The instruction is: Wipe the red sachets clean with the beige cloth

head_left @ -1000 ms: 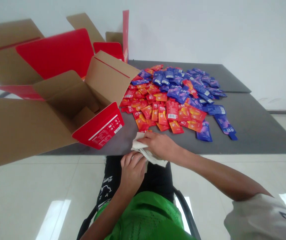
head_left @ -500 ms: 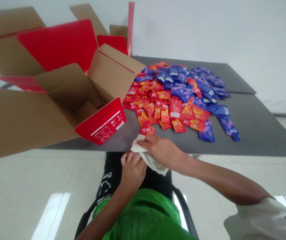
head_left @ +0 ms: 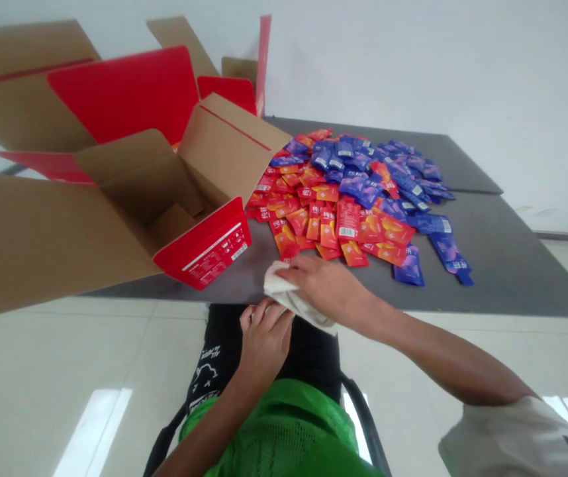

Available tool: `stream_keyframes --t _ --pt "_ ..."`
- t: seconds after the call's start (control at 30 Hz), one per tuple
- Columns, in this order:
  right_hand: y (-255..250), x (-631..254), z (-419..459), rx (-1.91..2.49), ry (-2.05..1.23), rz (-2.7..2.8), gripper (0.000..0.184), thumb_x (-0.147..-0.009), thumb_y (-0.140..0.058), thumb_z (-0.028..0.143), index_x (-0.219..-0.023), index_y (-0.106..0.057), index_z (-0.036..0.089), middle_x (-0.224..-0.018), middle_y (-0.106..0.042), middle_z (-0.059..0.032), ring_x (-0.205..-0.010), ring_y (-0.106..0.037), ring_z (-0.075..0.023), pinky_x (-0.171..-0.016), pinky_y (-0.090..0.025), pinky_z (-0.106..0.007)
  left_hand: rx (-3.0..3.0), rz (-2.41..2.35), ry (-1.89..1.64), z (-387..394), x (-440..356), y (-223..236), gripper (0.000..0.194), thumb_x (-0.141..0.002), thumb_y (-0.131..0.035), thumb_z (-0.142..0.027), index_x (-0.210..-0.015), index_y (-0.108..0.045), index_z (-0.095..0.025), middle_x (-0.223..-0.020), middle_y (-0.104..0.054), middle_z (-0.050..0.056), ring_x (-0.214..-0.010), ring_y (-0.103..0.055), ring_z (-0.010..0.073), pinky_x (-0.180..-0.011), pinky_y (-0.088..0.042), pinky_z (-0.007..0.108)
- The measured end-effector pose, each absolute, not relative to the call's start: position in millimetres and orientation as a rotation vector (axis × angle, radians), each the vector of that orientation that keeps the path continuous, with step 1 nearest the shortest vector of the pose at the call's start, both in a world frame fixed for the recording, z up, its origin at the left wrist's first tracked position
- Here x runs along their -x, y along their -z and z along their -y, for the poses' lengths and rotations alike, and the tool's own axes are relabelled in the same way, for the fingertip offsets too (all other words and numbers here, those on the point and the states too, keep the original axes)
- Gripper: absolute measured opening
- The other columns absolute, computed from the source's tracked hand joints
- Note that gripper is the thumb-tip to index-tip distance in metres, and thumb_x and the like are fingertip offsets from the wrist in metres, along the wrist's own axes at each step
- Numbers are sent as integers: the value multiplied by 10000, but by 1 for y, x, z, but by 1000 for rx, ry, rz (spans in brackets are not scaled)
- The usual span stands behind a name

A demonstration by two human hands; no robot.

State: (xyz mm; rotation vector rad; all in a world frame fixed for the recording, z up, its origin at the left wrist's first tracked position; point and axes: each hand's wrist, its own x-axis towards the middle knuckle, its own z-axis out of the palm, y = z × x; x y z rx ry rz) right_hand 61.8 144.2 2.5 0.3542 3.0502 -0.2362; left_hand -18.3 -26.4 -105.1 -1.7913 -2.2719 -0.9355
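Observation:
My right hand (head_left: pixel 324 286) is closed on a white cloth (head_left: pixel 280 283), at the front edge of the table. Part of the cloth hangs below the hand, over my lap. Just left of it and nearer to me, my left hand (head_left: pixel 267 334) is curled at the table edge with its fingers bent. What those fingers hold, if anything, is hidden from me. Beyond my right hand lies a heap of red-orange sachets (head_left: pixel 348 218). Blue-purple sachets (head_left: pixel 358 180) lie in a heap behind and to the right of them.
An open cardboard box (head_left: pixel 204 255) with red outer sides stands on the left of the dark grey table (head_left: pixel 512 265), its flaps spread wide. A second open red box (head_left: pixel 125 93) is behind it. A few blue sachets (head_left: pixel 408 266) lie apart at the right.
My right hand has moved slightly forward with the cloth, which now covers less of my lap. The left hand stays nearly in place. The camera view has shifted a little.

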Motion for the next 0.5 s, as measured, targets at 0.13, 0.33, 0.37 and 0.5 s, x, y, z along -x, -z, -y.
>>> stream_keyframes --t 0.13,0.33,0.37,0.5 --pt "21 -54 -151 -377 321 -2978 340 -1058 -504 268 -1370 -639 282 -1223 -658 -88 -1046 -667 -212 -750 -496 -264 1793 2263 948 26 19 104 212 -980 -578 -155 -1087 -738 -244 -1125 -770 46 -1130 -653 273 -938 -340 464" --pt "2 -20 -195 -648 93 -2987 367 -1073 -443 275 -1384 -636 249 -1207 -659 -123 -1045 -675 -257 -753 -509 -303 1797 2266 976 25 19 101 318 -1003 -542 -161 -1268 -678 -272 -1210 -758 58 -1166 -654 257 -938 -334 457" --pt "-4 -24 -190 -636 88 -3001 369 -1077 -435 273 -1391 -628 255 -1205 -658 -122 -1035 -675 -249 -748 -505 -294 1800 2264 978 25 19 101 320 -1005 -538 -163 -1274 -675 -272 -1214 -757 61 -1169 -652 259 -938 -335 458" --pt "-5 -55 -150 -389 212 -3007 351 -1068 -467 241 -1380 -624 279 -1191 -663 -103 -1021 -667 -216 -731 -493 -260 1793 2275 949 26 19 105 219 -990 -560 -168 -1100 -729 -252 -1125 -770 60 -1126 -651 283 -946 -342 470"
